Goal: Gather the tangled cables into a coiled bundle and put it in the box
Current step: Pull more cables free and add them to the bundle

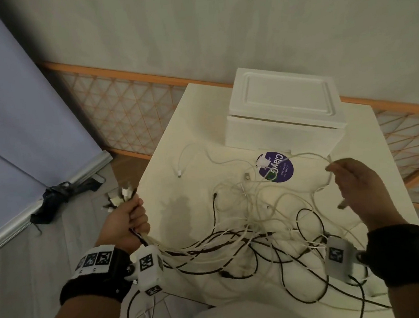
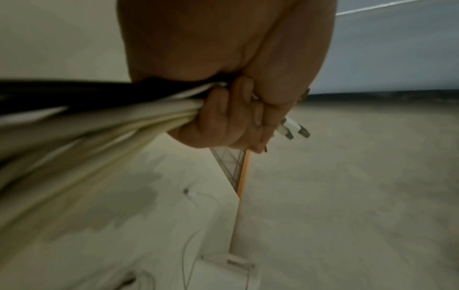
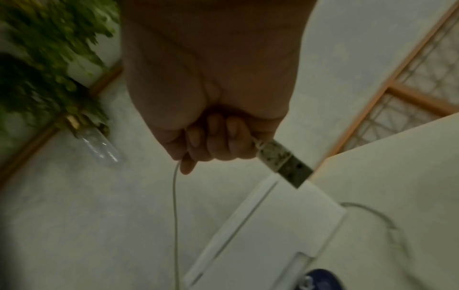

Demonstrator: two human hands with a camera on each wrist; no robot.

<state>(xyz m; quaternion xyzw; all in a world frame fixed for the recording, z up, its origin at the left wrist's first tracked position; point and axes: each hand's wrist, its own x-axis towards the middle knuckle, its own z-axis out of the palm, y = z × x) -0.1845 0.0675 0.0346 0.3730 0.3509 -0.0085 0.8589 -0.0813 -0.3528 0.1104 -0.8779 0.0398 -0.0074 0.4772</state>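
Counter [image 1: 369, 139]: white, centre and right of the head view, carrying all task items.
Box [image 1: 283, 117]: white, upper centre-right, lid on; nothing in it yet, by my reading.
Cables [image 1: 247, 231]: black and white, mostly a loose tangle across the lower centre; no coil formed. Progress judged early: ends gathered, while coiling, opening the box and stowing remain.
Left hand [image 1: 130, 224]: lower left, off the counter's edge, fist clenched round a sheaf of cable ends, plugs jutting above the knuckles.
Right hand [image 1: 357, 186]: right of frame, raised over the counter, fingers curled round one white cable [image 3: 175, 206] and its plug.
Purple sticker [image 1: 276, 167]: round, before the box.
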